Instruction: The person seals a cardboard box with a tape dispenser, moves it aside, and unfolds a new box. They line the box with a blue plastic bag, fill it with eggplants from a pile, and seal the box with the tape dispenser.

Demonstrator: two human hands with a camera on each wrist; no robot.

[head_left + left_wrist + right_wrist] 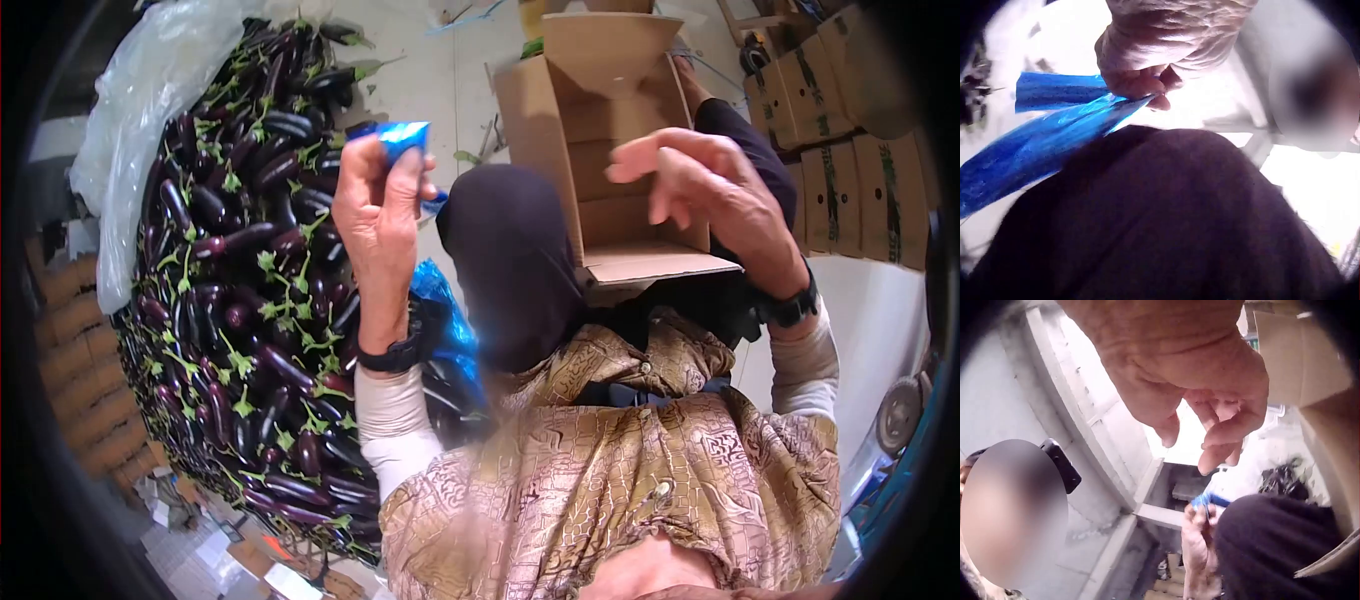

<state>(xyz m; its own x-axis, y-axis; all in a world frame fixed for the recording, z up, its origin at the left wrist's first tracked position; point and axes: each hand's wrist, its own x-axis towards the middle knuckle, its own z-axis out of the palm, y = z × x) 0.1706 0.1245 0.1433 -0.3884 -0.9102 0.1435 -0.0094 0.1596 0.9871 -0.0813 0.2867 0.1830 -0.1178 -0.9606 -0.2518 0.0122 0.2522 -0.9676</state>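
Evidently, the shiny blue length of thin plastic film [408, 135] is very light and limp, something to be handled by its edges rather than its bulk. It is up in the left hand [380, 205], left of the knee in dark cloth trousers [510, 250] and on the near-right side of the big heap of glossy purple-black eggplants with green stems [260, 330]. That hand's grip is narrow, thumb against bent fingers with the film pinched between them; the left wrist view shows one short end sticking out and a longer, creased part trailing down to the left. More crumpled blue plastic [440, 305] lies beside the left wrist, though I cannot tell whether it is the same piece.

The right hand [720, 180] holds nothing: its fingers are loosely bent, with the thumb apart from them. From above it overlaps the right side of the tall brown cardboard box [540, 120], whose flaps are spread; contact there is not clear in that view.

Judging by its shine and creases, the film should be soft, slippery and quick to cling to itself, unlikely to break but perhaps prone to stretch or tear. A firm fingertip pinch close to an edge looks best, with the second hold taken on the opposite edge, so the layers can be separated without slipping
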